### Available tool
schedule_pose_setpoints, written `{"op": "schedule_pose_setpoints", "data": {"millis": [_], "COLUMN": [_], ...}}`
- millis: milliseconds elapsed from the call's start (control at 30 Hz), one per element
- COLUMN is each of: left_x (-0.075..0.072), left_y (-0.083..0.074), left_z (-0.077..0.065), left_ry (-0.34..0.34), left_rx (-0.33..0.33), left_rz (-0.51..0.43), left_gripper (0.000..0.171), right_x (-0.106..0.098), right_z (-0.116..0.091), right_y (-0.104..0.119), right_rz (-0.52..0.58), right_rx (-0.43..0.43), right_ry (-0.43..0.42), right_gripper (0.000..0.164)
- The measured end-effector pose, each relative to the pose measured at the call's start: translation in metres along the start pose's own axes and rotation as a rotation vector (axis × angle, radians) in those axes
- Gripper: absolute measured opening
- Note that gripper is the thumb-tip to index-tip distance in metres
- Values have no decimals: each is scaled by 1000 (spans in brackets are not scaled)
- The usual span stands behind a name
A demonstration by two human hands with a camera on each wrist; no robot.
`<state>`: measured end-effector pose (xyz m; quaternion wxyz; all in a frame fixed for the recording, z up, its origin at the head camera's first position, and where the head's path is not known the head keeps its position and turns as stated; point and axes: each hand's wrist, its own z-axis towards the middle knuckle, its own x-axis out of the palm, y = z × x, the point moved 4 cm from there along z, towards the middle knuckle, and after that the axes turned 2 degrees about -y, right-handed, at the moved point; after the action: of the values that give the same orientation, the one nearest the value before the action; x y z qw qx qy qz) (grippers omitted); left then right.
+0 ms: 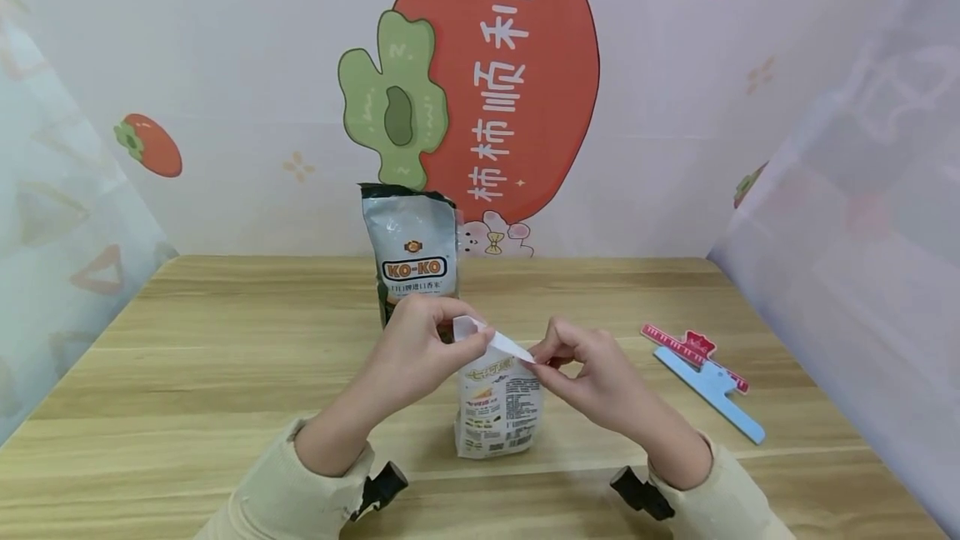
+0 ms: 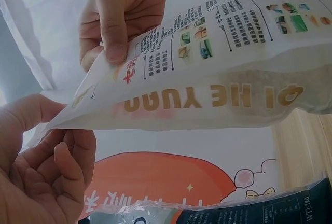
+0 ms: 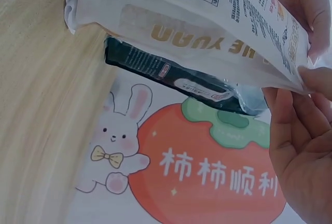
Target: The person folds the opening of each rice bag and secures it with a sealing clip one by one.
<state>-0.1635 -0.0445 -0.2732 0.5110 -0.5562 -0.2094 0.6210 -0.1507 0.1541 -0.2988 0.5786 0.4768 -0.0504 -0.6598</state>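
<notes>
A white printed paper-like bag (image 1: 495,419) stands upright on the wooden table in front of me. My left hand (image 1: 420,348) pinches the left part of its top edge between thumb and fingers. At the right corner of that edge, my right hand (image 1: 596,369) pinches with thumb and index finger. The top edge is flattened and slopes down to the right. In the left wrist view the bag's side (image 2: 207,99) carries gold lettering, with the left hand (image 2: 52,156) at the corner nearest that camera. The right wrist view has the right hand (image 3: 306,136) gripping its corner. The contents are hidden.
Behind the bag stands a KO-KO rice bag (image 1: 412,240), partly covered by my left hand. To the right lie a pink clip (image 1: 678,344) and a light blue clip (image 1: 708,390), overlapping on the table (image 1: 225,373). A printed cloth backdrop (image 1: 262,65) rises behind the table.
</notes>
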Motion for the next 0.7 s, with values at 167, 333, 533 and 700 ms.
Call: {"op": "schedule_pose_setpoints", "data": {"millis": [167,333,533,700], "left_x": [-1,0,2,6], "left_y": [-3,-7,-7,-7], "left_z": [-2,-3,-4,-6], "left_ry": [15,34,34,33], "left_rx": [22,60,97,87], "left_rz": [-12,-19,10,14], "left_gripper": [7,7,7,7], "right_x": [0,3,5,8], "right_z": [1,0,1,0], "right_y": [-1,-3,-2,0], "right_rz": [127,220,246,241], "right_rx": [79,225,315,311], "right_ry": [8,1,13,-26], "right_gripper": [7,12,15,11]}}
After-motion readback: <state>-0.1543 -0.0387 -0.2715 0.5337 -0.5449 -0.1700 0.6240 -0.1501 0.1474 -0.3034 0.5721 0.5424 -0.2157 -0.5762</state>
